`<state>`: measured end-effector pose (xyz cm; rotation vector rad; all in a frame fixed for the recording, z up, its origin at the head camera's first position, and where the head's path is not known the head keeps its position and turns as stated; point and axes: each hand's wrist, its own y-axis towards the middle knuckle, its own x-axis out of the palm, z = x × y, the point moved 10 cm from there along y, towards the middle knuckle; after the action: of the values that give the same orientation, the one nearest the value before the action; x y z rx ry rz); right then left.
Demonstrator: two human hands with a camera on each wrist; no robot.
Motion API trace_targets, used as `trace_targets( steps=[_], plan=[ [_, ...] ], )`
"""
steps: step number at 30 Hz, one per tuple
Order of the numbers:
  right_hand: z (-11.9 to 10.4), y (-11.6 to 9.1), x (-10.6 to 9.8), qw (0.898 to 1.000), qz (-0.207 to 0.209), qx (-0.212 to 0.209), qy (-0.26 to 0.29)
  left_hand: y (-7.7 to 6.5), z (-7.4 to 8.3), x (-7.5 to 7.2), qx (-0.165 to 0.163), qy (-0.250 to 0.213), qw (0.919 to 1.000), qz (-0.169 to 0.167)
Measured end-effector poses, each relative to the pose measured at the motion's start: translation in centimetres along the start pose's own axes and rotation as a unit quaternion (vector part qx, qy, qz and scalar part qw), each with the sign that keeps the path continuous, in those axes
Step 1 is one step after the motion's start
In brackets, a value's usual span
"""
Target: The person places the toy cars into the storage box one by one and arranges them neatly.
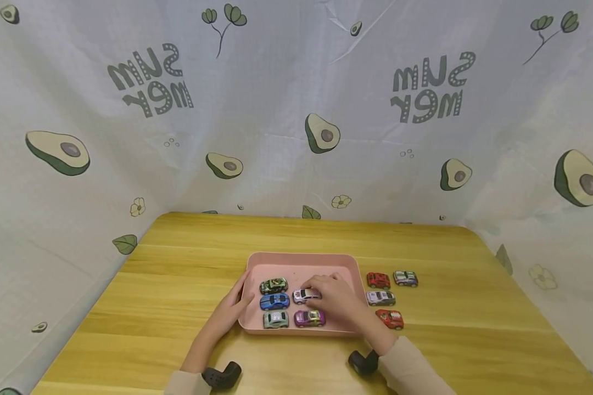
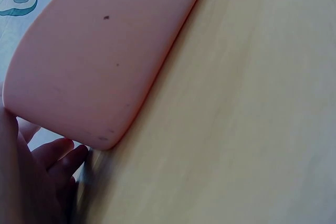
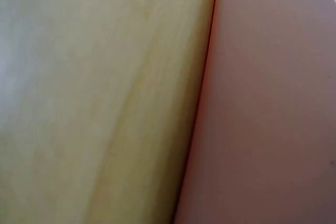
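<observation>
A pink tray [image 1: 326,260] lies on the table with several toy cars in two columns. At its left wall my left hand [image 1: 229,308] grips the rim, thumb over the inside and fingers along the outside; the left wrist view shows these fingers [image 2: 63,158] by the tray's corner. My right hand [image 1: 337,296] reaches into the tray and pinches a white toy car [image 1: 302,295], partly hidden by the fingers. Below that car sits a purple toy car [image 1: 308,318]. In the left column are a green patterned car [image 1: 274,285], a blue car [image 1: 274,301] and a grey-green car [image 1: 275,319].
Right of the tray, on the wooden table [image 1: 178,285], stand a red car [image 1: 378,280], a white-and-green car [image 1: 406,278], a silver car [image 1: 381,298] and another red car [image 1: 390,318]. An avocado-print curtain [image 1: 277,109] hangs behind the table.
</observation>
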<state>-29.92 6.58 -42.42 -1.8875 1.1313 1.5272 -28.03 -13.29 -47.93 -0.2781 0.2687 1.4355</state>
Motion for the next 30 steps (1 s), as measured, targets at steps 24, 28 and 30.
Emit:
trace_targets(
  steps=[24,28,30],
  plan=[
    [0.5,-0.8,-1.9,0.999,0.030,0.017,-0.012,-0.1,0.0,0.0,0.007,0.004,1.0000,0.004],
    [0.4,-1.2,-2.5,0.998,0.049,-0.006,-0.031,0.0,0.0,0.0,0.007,0.002,1.0000,0.004],
    [0.4,-1.6,-2.9,0.998,0.059,-0.017,-0.033,0.0,0.0,0.0,0.007,0.000,1.0000,0.002]
  ],
)
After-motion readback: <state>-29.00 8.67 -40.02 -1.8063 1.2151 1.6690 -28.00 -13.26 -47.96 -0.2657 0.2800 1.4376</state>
